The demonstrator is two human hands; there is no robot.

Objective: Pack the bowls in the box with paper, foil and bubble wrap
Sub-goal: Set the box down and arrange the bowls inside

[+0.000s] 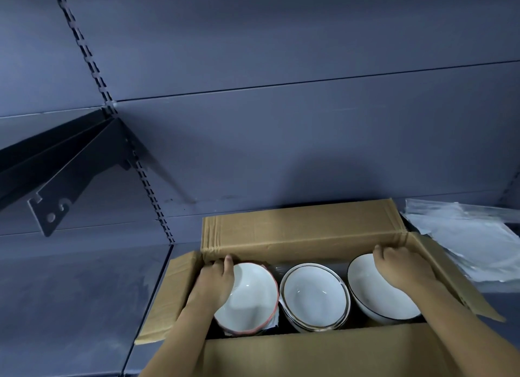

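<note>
Shelf (70,292) carries one open cardboard box (304,230), with a stack of clear sheets (472,244) right of it. Three white bowls sit inside in a row: red-rimmed bowl (253,295), brown-rimmed bowl (313,295), dark-rimmed bowl (368,289). Your left hand (216,278) and right hand (399,267) have fingers curled at the box's far flap; can't tell if they grip it.

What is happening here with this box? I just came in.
A person has both hands inside an open cardboard box that holds three bowls side by side. The left hand is at the far left corner, over the red-rimmed bowl. The right hand is at the far right corner, over the dark-rimmed bowl. A third bowl sits between them. Whether the fingers grip the far wall is unclear. Clear sheets lie to the right of the box.
</note>
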